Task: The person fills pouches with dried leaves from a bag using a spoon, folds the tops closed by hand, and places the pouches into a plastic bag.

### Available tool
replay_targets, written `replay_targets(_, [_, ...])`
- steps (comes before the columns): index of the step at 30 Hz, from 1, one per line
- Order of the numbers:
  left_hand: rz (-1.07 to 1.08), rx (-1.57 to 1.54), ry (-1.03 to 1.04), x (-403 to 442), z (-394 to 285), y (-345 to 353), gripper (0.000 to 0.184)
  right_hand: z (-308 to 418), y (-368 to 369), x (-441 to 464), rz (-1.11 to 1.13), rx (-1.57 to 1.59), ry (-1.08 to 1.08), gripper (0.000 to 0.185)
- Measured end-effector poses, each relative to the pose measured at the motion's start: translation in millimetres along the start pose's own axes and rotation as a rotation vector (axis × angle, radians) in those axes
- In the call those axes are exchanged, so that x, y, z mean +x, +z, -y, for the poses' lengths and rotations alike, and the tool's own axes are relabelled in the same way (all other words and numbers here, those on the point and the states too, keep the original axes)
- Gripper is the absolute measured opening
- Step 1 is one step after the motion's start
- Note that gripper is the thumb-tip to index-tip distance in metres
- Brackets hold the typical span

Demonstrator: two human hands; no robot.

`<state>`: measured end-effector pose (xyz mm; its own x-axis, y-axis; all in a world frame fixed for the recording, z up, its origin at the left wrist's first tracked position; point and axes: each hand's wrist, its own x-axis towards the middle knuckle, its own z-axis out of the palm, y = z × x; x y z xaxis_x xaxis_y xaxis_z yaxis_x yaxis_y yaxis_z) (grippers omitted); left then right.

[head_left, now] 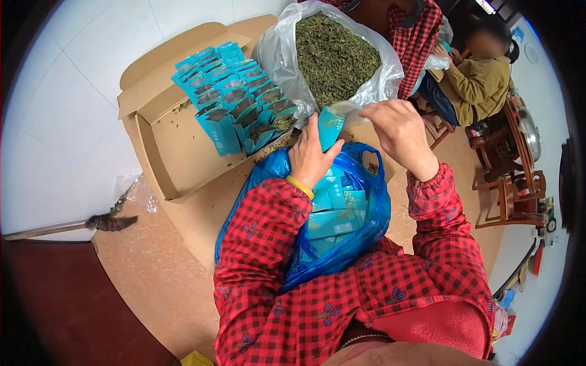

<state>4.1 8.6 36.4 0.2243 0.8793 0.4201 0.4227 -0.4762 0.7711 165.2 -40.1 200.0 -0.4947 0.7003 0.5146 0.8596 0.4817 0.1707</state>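
My left hand (310, 155) is closed around a teal paper packet (331, 128) with a leaf print, held upright above the blue bag. My right hand (400, 131) has its fingers pinched on a pale translucent scoop-like piece (349, 108), which reaches to the packet's top. Its exact shape is hard to make out. Just beyond both hands stands a clear plastic bag (278, 52) full of dried green leaves (332, 55). Below my hands, a blue plastic bag (381, 210) lies open in my lap with several teal packets (332, 222) inside.
An open cardboard box (183, 161) at the left holds rows of upright, open-topped teal packets (223, 131), some with leaves showing. A broom (110, 222) lies at far left. At upper right a person (482, 73) sits near wooden chairs (510, 198); another checked sleeve (421, 36) is beside them.
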Motion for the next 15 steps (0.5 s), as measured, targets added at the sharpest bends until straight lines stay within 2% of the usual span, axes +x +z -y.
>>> replay_targets(2, [-0.006, -0.007, 0.009, 0.2, -0.8, -0.6, 0.085, -3.9, -0.3, -0.7, -0.017, -0.007, 0.026, 0.022])
replay_targets(5, [0.025, -0.008, -0.015, 0.6, -1.3, -1.8, 0.085, -13.6, 9.9, -3.3, 0.040, -0.089, 0.216, 0.012])
replay_targets(6, [0.040, -0.008, -0.026, 0.9, -1.8, -2.2, 0.085, -17.0, 16.2, -4.0, 0.040, -0.089, 0.218, 0.012])
replay_targets(9, [0.012, -0.005, 0.006, 0.1, 0.9, 0.3, 0.085, -29.8, 46.8, -4.1, 0.175, 0.149, 0.465, 0.017])
replay_targets(10, [-0.002, -0.004, 0.019, -0.1, 2.0, 0.7, 0.085, -35.5, 58.4, -2.4, 0.176, 0.151, 0.463, 0.017])
replay_targets(13, [0.001, -0.014, 0.015, 0.0, 2.5, 1.0, 0.085, -52.5, 90.9, 3.6, 0.216, 0.491, 0.577, 0.024])
replay_targets(15, [0.004, -0.019, 0.012, 0.5, 2.7, 1.2, 0.085, -58.8, 105.5, 9.6, 0.216, 0.437, 0.598, 0.023])
